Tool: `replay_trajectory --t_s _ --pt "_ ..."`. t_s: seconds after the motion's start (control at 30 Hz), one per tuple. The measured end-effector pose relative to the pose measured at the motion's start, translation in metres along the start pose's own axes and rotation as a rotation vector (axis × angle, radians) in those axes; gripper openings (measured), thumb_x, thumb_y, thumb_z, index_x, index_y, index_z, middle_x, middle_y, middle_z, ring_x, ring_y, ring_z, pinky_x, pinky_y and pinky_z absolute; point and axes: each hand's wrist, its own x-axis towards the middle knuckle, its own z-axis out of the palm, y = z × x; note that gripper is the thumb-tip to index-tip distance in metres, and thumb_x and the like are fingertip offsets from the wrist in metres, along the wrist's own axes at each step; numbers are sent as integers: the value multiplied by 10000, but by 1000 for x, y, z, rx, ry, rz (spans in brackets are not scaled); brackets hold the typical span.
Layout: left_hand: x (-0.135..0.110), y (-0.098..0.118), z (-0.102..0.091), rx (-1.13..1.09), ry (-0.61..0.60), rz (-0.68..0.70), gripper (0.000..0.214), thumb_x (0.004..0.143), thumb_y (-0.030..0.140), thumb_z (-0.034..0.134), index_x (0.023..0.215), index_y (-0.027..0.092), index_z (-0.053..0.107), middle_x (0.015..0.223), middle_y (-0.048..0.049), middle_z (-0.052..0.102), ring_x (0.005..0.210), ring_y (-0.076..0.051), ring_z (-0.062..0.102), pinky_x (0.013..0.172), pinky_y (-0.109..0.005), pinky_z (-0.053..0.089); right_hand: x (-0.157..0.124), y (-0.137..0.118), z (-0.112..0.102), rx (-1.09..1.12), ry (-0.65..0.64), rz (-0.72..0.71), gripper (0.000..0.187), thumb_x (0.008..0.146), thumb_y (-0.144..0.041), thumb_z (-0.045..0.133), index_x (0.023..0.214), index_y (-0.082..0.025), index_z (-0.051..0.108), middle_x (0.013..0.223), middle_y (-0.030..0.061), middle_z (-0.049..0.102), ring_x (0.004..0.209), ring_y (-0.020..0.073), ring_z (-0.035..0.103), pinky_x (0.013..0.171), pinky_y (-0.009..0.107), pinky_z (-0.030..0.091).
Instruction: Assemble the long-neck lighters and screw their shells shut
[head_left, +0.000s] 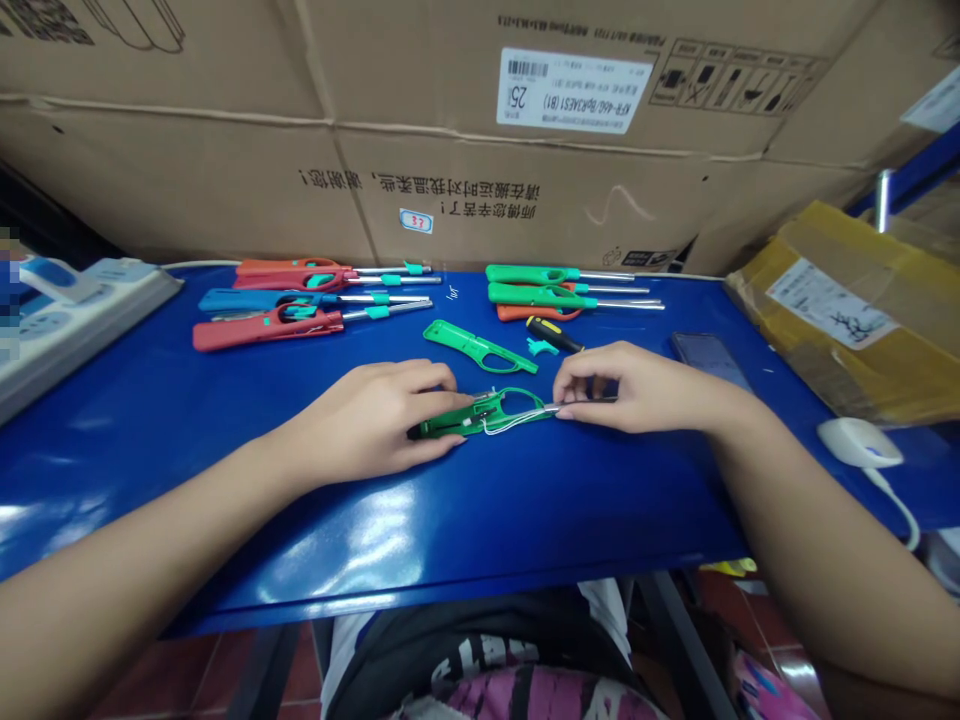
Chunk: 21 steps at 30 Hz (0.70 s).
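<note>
An opened green lighter half point(504, 408) lies on the blue table with white wires and small parts showing inside it. My left hand point(397, 415) grips its handle end, thumb and fingers on either side. At the other end, my right hand point(615, 385) pinches the metal tube point(553, 408) where it meets the green shell; the tube's far part runs beneath my fingers. Just beyond lies the other green shell half point(480, 347), on its own. A teal trigger piece point(541, 346) and a black and yellow screwdriver point(553, 333) sit near my right hand, the screwdriver's tip hidden.
Several red and blue lighters point(270, 328) lie at the back left, green and orange ones point(536, 295) at the back right. A power strip point(82, 300) stands left. A phone point(709, 358), a white charger point(860, 442) and a taped carton point(847, 310) are right. Cardboard point(450, 170) walls the back.
</note>
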Motion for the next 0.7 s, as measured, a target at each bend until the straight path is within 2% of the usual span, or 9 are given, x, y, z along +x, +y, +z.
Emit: replay_trajectory --t_s 0.2,0.4,0.57,0.7 --pt "0 2 -4 -18 -55 95 340 977 399 567 1222 200 694 1029 -69 700 892 -208 681 753 -312 530 2 -3 3 13 -59 -21 154 931 -315 632 936 -186 715 903 30 721 776 137 631 698 269 496" --pt "2 4 -2 -32 -60 68 314 970 384 561 1184 214 715 1008 -67 703 881 -209 681 760 -322 537 1 -6 3 129 -48 7 226 929 -393 646 983 -185 716 876 23 720 718 129 609 648 261 487" --pt "1 3 -3 -17 -77 58 265 957 373 571 1077 195 727 977 -65 698 850 -211 676 740 -324 534 0 -8 -1 183 8 -7 231 926 -405 660 1001 -192 712 953 32 739 821 151 660 707 268 505" --pt "1 3 -4 -32 -70 61 292 958 366 573 1165 214 713 1007 -63 704 876 -206 688 757 -312 541 0 -4 -2 104 -45 -38 241 928 -402 658 947 -182 758 930 47 746 805 157 663 724 285 511"
